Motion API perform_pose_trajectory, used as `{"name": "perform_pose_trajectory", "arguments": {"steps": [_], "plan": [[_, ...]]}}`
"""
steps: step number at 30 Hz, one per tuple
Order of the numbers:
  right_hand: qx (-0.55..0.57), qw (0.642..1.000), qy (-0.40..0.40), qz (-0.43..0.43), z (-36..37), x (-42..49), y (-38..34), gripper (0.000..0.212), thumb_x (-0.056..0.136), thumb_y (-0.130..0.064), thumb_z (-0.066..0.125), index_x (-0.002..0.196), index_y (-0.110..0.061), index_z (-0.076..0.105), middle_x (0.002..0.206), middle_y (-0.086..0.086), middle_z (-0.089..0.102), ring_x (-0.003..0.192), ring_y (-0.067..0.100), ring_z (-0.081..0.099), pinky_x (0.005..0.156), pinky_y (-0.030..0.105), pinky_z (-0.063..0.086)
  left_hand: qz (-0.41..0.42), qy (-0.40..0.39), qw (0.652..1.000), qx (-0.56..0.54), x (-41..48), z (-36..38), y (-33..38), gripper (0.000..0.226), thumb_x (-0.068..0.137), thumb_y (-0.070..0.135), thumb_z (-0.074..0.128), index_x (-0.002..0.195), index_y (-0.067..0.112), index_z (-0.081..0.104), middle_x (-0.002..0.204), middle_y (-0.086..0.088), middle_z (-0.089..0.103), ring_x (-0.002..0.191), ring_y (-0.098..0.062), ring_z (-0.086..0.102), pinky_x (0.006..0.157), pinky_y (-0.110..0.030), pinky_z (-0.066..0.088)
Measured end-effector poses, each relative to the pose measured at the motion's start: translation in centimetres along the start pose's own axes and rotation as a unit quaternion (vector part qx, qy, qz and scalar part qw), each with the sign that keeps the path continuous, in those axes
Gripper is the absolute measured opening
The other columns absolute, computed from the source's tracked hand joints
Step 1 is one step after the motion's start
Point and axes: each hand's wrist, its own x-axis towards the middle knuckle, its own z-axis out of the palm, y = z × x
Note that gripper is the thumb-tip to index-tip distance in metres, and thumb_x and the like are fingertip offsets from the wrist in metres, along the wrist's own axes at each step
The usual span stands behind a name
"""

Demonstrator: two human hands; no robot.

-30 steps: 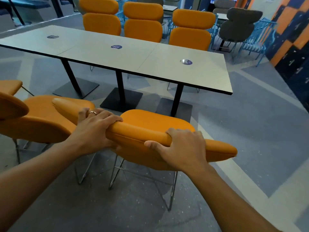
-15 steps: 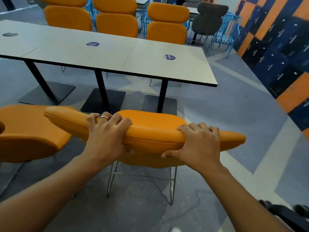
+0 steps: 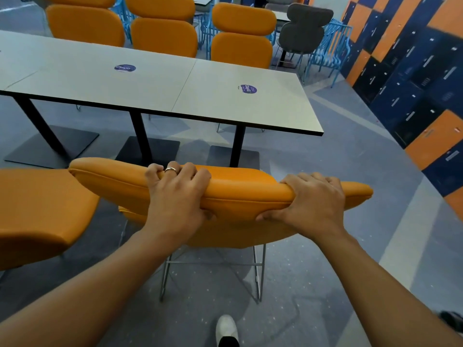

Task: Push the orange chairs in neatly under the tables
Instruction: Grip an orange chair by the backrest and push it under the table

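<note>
Two hands on one orange chair (image 3: 240, 194); left hand (image 3: 175, 199) and right hand (image 3: 313, 204) each wrap the padded top roll of its back, fingers curled over the front and thumbs dug in underneath; ring (image 3: 170, 169) on the left hand.

Chair stands on the floor at the near long edge of the table (image 3: 200, 101), facing the right-hand end section, near that edge but apart from it; not yet under; seat hidden below the back, so how far it reaches forward cannot be told.

Risks, as judged:
- black post (image 3: 237, 146) and its base plate (image 3: 234, 156) sit almost dead ahead; a straight push may drive the wire legs (image 3: 258, 274) onto the plate and stop the chair short or crooked.
- grip is high, legs low; if a leg catches on the floor, the chair would likely tip forward instead of sliding.
- neighbouring orange chair (image 3: 37, 211) lies just beside the left tip of the back; any leftward drift would knock it.
- padding yields under the thumbs; uneven pressure from the hands could skew the chair against the table edge.
</note>
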Motion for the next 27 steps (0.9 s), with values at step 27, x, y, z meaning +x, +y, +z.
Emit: {"name": "perform_pose_trajectory", "arguments": {"steps": [27], "plan": [[0.009,0.999,0.034,0.004,7.1,17.8,2.0,0.081,0.057,-0.101,0.045,0.094,-0.032,0.066,0.090,-0.004,0.070,0.085,0.019,0.061,0.080,0.039,0.039,0.003,-0.008,1.000,0.025,19.3,7.7,-6.0,0.071,0.053,0.055,0.083,0.113,0.028,0.057,0.111,-0.004,0.062,0.105,-0.033,0.052,0.094,-0.051,0.026]]}}
